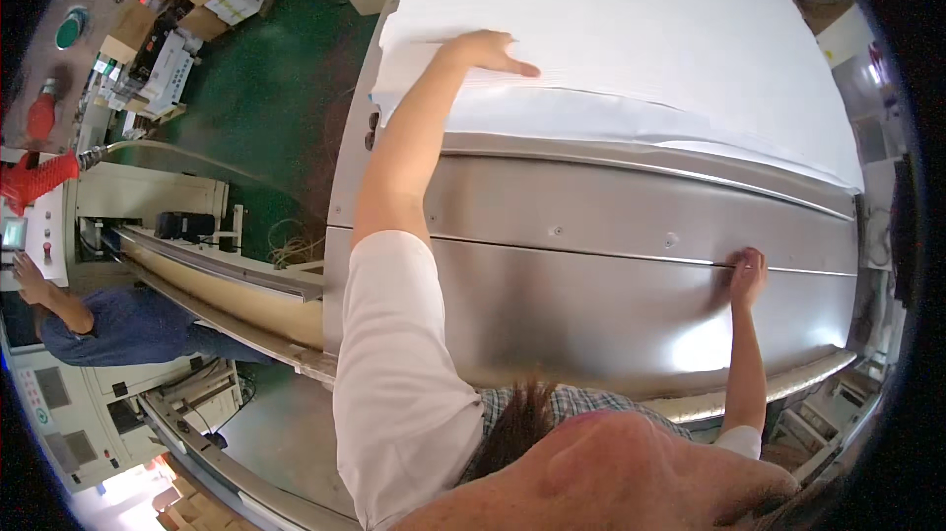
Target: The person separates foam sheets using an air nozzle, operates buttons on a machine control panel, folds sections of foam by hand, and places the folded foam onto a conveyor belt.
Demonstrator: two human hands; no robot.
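Note:
White sheets [631,9], large and stacked with wavy edges, cover the far part of the metal machine table. My left hand [486,51] lies on them near their left side, fingers stretched out and thumb apart. Under the sheets' near edge runs a raised metal strip [641,159]. Closer to me is a smooth steel surface [581,304] with a seam and several screws. My right hand [749,275] touches the steel at the seam on the right, its fingers curled closed. Whatever those fingers might hold is hidden.
A person in dark blue [128,326] stands at the left by a control panel. A red air gun [39,179] with a hose hangs at the far left. Stacked boxes [163,73] stand beyond the green floor [261,78]. A long roller [232,295] lies left of the table.

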